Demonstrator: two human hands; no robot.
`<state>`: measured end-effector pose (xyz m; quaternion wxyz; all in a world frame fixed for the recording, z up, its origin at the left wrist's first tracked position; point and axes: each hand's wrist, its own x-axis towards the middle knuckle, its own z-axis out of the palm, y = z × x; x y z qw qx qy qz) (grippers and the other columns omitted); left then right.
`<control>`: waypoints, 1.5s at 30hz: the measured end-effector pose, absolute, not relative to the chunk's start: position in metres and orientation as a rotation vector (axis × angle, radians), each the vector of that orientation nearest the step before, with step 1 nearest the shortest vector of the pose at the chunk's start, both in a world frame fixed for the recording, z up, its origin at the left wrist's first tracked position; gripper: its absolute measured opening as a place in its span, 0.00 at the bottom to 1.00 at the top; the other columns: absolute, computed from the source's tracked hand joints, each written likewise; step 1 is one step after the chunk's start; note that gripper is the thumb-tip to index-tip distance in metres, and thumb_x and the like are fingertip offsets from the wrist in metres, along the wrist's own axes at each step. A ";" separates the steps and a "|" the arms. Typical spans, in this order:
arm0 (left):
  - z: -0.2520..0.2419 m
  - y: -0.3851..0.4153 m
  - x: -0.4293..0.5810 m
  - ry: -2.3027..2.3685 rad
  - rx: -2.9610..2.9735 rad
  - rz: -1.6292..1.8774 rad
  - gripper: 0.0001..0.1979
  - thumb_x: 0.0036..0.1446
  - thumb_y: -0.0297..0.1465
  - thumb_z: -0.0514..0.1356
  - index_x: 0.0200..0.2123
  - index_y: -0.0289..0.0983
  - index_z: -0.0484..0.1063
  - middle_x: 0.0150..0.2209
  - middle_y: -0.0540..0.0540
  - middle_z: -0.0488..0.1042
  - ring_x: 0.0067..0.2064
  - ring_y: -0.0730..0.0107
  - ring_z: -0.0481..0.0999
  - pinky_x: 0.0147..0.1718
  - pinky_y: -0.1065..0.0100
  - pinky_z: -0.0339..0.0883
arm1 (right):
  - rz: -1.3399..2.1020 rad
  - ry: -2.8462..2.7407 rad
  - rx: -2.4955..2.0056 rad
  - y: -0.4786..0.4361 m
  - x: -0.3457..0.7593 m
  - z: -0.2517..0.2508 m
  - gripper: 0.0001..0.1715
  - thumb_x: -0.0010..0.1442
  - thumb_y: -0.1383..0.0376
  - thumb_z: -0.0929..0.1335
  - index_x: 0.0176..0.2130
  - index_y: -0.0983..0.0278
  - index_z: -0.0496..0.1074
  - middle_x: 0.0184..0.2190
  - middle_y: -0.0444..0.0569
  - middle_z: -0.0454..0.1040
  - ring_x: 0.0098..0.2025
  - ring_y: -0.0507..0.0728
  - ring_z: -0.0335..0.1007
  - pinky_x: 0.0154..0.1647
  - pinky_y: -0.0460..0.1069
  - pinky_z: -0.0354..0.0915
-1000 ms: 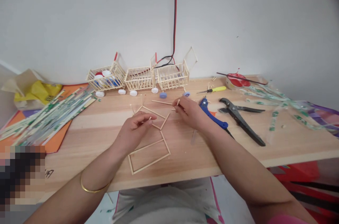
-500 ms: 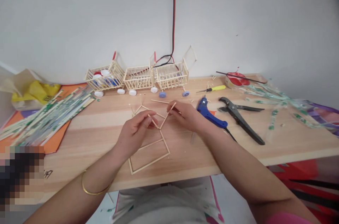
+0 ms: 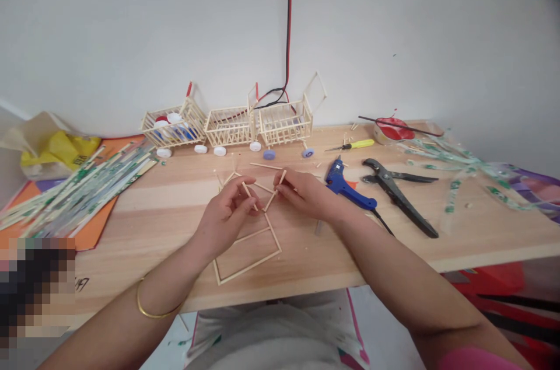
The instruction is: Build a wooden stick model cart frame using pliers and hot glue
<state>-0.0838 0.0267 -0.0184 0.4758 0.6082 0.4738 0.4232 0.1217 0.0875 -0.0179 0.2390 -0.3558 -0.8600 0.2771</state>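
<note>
Right hand [image 3: 306,194] pinches a short stick [image 3: 283,175] pointing up-right, while left hand [image 3: 225,212] pinches a second stick [image 3: 248,192] slanting down-right.

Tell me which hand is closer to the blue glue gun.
Right. The right hand lies just left of the glue gun, pinching a thin stick; the left hand, pinching another stick, is farther left, beyond the right hand.
</note>
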 end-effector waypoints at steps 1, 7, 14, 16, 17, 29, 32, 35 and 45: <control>-0.019 0.027 -0.084 1.185 1.515 1.018 0.16 0.58 0.33 0.55 0.49 0.39 0.63 0.33 0.49 0.73 0.36 0.69 0.76 0.38 0.63 0.71 | 0.752 -2.344 -0.988 0.088 0.122 -0.018 0.05 0.62 0.68 0.59 0.36 0.64 0.64 0.30 0.47 0.70 0.31 0.53 0.64 0.34 0.46 0.57; -0.017 0.028 -0.085 1.347 1.647 0.951 0.10 0.56 0.33 0.56 0.41 0.36 0.68 0.34 0.46 0.77 0.35 0.68 0.76 0.37 0.65 0.69 | 0.721 -2.329 -1.031 0.090 0.124 -0.019 0.04 0.61 0.68 0.59 0.36 0.64 0.63 0.29 0.47 0.71 0.30 0.53 0.64 0.33 0.46 0.57; -0.023 0.029 -0.086 1.325 1.671 0.981 0.08 0.56 0.31 0.57 0.39 0.37 0.68 0.36 0.46 0.77 0.38 0.67 0.76 0.39 0.65 0.68 | 0.719 -2.333 -1.024 0.090 0.123 -0.023 0.05 0.62 0.68 0.59 0.36 0.64 0.63 0.30 0.48 0.70 0.31 0.53 0.65 0.34 0.46 0.57; -0.023 0.029 -0.086 1.316 1.672 0.980 0.07 0.55 0.31 0.57 0.38 0.37 0.68 0.36 0.46 0.77 0.38 0.67 0.76 0.39 0.65 0.68 | 0.714 -2.333 -1.006 0.091 0.123 -0.024 0.05 0.62 0.68 0.59 0.36 0.64 0.64 0.30 0.48 0.70 0.32 0.53 0.65 0.35 0.46 0.57; -0.023 0.029 -0.086 1.316 1.683 0.973 0.06 0.55 0.30 0.57 0.37 0.38 0.69 0.36 0.47 0.76 0.38 0.68 0.76 0.39 0.66 0.67 | 0.711 -2.330 -0.994 0.092 0.124 -0.025 0.05 0.61 0.68 0.59 0.36 0.65 0.64 0.31 0.48 0.70 0.32 0.53 0.65 0.35 0.46 0.57; -0.023 0.028 -0.086 1.226 1.676 1.043 0.03 0.55 0.26 0.54 0.33 0.37 0.66 0.34 0.48 0.70 0.38 0.70 0.71 0.40 0.67 0.63 | 0.680 -2.386 -0.938 0.091 0.123 -0.023 0.06 0.62 0.68 0.60 0.38 0.66 0.65 0.32 0.49 0.70 0.33 0.53 0.64 0.36 0.46 0.58; -0.022 0.027 -0.086 1.177 1.631 1.102 0.02 0.56 0.26 0.53 0.32 0.38 0.65 0.31 0.50 0.67 0.35 0.72 0.68 0.38 0.69 0.61 | 0.687 -2.480 -0.779 0.084 0.118 -0.015 0.09 0.64 0.68 0.58 0.37 0.65 0.66 0.33 0.49 0.70 0.35 0.53 0.64 0.37 0.46 0.59; -0.020 0.026 -0.084 1.221 1.532 1.170 0.03 0.55 0.28 0.56 0.34 0.38 0.65 0.30 0.52 0.66 0.33 0.74 0.66 0.35 0.71 0.61 | 0.690 -2.551 -0.693 0.074 0.111 -0.011 0.09 0.64 0.67 0.59 0.38 0.65 0.67 0.34 0.51 0.70 0.37 0.54 0.64 0.38 0.47 0.60; -0.011 0.028 -0.085 1.307 1.696 1.033 0.08 0.57 0.35 0.57 0.34 0.38 0.72 0.30 0.51 0.71 0.32 0.73 0.68 0.34 0.71 0.60 | 0.602 -2.599 -0.863 0.071 0.114 -0.006 0.11 0.64 0.63 0.61 0.42 0.65 0.69 0.37 0.51 0.72 0.38 0.54 0.68 0.40 0.47 0.62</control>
